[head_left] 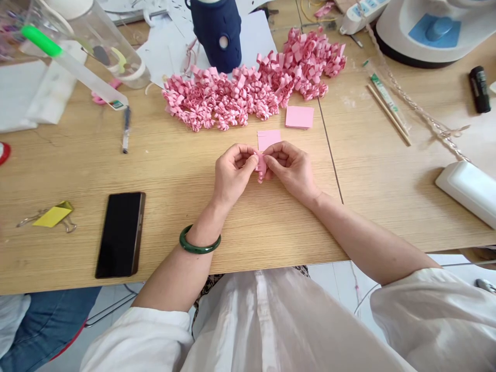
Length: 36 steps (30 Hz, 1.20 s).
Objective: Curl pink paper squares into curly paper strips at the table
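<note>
Between the fingertips of my left hand [237, 168] and my right hand [291, 168] is a small pink paper strip [261, 164] with a fringed, curled edge. Both hands pinch it just above the table, and fingers partly cover it. Right behind them lies a pink paper piece [268, 138] with slits near its top left. A small stack of pink paper [299, 117] rests a little farther back to the right. Beyond that stretches a long heap of curled pink paper flowers [232, 95].
A dark blue cup [217, 36] stands behind the heap. To the left are a phone [120, 235], a yellow binder clip [54, 215], a pen [126, 130] and a clear bottle [106, 44]. Wooden sticks [388, 114], a white appliance [430, 31] and a white power block [468, 191] occupy the right.
</note>
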Tool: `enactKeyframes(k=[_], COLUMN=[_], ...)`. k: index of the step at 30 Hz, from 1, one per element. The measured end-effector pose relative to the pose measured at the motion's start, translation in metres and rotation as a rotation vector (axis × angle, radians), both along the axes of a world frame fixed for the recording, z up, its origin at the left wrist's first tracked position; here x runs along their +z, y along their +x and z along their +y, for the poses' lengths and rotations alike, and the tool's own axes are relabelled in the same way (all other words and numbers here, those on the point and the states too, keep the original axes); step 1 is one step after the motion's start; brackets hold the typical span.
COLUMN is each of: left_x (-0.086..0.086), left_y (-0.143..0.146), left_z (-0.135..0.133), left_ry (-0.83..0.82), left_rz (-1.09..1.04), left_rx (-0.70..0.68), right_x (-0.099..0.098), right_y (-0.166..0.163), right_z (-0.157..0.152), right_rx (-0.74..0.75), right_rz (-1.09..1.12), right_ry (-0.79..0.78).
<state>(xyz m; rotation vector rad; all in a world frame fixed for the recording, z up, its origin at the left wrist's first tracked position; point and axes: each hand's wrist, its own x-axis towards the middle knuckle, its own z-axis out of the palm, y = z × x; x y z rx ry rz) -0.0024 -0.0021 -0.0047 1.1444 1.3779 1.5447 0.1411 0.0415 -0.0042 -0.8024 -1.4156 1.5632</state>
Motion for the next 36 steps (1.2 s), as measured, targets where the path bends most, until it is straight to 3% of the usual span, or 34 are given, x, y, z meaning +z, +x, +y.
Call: enactKeyframes(k=[8,14,29,36], left_x=[0.003,0.003,0.005,0.012], left_y=[0.000,0.002,0.002,0.005], left_z=[-0.001,-0.002,-0.001,-0.002], left_ry=[0.012,0.000,-0.057,-0.124], left_rz=[0.094,0.063,-0.064,-0.167], left_rx=[-0.001,-0.003,-0.025,0.003], right_x=[-0.001,-0.001,-0.007,-0.009], right_y=[0.000,-0.001,0.000,0.006], right_z=[0.000,-0.001,0.001,0.003], right_rx=[-0.010,0.011,0.055,-0.026], right_rz=[0.004,0.002,0.003,-0.201], right_ry=[0.038,0.009,0.185,0.479])
